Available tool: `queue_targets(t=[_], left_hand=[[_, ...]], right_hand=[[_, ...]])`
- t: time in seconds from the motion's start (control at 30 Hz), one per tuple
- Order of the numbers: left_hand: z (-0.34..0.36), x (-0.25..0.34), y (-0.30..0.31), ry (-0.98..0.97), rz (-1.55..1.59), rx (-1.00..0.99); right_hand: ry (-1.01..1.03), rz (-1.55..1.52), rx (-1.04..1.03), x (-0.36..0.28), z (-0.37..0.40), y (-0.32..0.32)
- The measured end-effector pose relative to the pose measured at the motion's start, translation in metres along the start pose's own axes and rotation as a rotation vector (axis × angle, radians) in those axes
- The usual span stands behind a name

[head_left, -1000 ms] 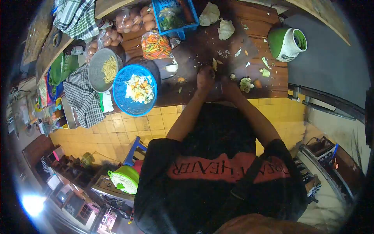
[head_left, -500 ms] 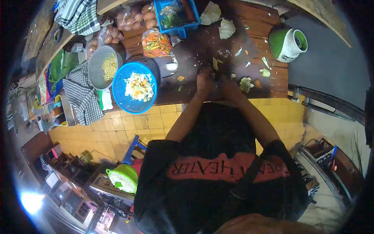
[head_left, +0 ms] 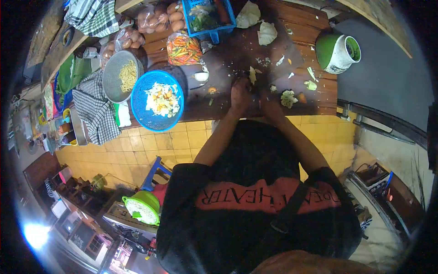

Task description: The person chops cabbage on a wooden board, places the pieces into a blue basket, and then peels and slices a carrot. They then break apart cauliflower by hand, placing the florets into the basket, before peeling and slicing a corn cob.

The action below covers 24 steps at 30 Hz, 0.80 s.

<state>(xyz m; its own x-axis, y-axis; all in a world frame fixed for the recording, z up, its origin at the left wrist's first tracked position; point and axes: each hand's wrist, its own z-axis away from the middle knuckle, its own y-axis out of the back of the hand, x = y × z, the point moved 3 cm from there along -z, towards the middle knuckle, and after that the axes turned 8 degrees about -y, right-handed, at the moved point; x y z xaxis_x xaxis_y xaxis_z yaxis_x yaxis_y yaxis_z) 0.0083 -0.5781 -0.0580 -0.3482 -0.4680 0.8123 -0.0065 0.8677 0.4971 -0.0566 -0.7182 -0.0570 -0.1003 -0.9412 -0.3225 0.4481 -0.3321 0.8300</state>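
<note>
My left hand (head_left: 241, 97) is closed at the near part of the wooden table (head_left: 315, 98); what it holds, if anything, is too dark to make out. Close by on its right, my right hand (head_left: 271, 109) is low over the table edge, its fingers hidden in shadow. Pale vegetable pieces (head_left: 252, 75) lie just beyond my left hand. A cauliflower-like piece (head_left: 288, 98) rests to the right of my right hand. Left of my hands is a blue colander (head_left: 137, 117) of chopped vegetables, beside a grey strainer (head_left: 109, 82) with noodles.
A bag of chillies (head_left: 184, 49), a blue basket (head_left: 214, 35) and bagged eggs (head_left: 152, 20) stand at the back. Leaves (head_left: 267, 34) and scraps are scattered about. A green-white container (head_left: 338, 53) sits at right. Below left are a blue stool (head_left: 156, 172) and green colander (head_left: 143, 207).
Both hands stay in nearly the same place, with only slight shifts. My right hand has moved a little down and the pale pieces beyond my left hand show more clearly.
</note>
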Motion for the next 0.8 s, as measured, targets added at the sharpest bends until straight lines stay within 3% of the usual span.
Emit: queue_targets(t=[0.03,0.07,0.13,0.27,0.37,0.43,0.57,0.63,0.73,0.8], left_hand=[[0.000,-0.001,0.000,0.000,-0.001,-0.001],[0.003,-0.003,0.000,0.027,-0.045,-0.066],[0.004,-0.007,-0.003,0.049,-0.090,-0.134],[0.008,-0.016,-0.007,0.074,-0.100,-0.089],[0.011,-0.015,-0.006,0.079,-0.044,-0.034],[0.013,-0.008,0.000,0.066,-0.018,-0.002],[0.014,-0.006,0.000,0.084,0.008,0.044],[0.014,-0.007,0.000,0.081,0.006,0.052],[0.014,-0.005,0.003,0.027,-0.002,0.076],[0.015,-0.005,0.003,-0.017,0.016,0.083]], right_hand=[[-0.162,-0.031,-0.157,0.000,0.002,0.001],[-0.164,-0.035,-0.159,-0.001,0.001,0.005],[0.056,0.032,-0.097,-0.005,-0.009,0.011],[0.173,-0.004,0.063,0.014,-0.007,-0.018],[0.040,-0.044,0.110,0.025,-0.008,-0.035],[0.015,0.013,-0.147,0.016,-0.009,-0.032],[0.097,0.093,0.007,0.025,-0.011,-0.040],[0.066,-0.023,0.023,0.018,0.003,-0.018],[-0.050,-0.022,-0.133,0.010,0.012,-0.004],[-0.065,-0.021,-0.127,0.012,0.011,-0.009]])
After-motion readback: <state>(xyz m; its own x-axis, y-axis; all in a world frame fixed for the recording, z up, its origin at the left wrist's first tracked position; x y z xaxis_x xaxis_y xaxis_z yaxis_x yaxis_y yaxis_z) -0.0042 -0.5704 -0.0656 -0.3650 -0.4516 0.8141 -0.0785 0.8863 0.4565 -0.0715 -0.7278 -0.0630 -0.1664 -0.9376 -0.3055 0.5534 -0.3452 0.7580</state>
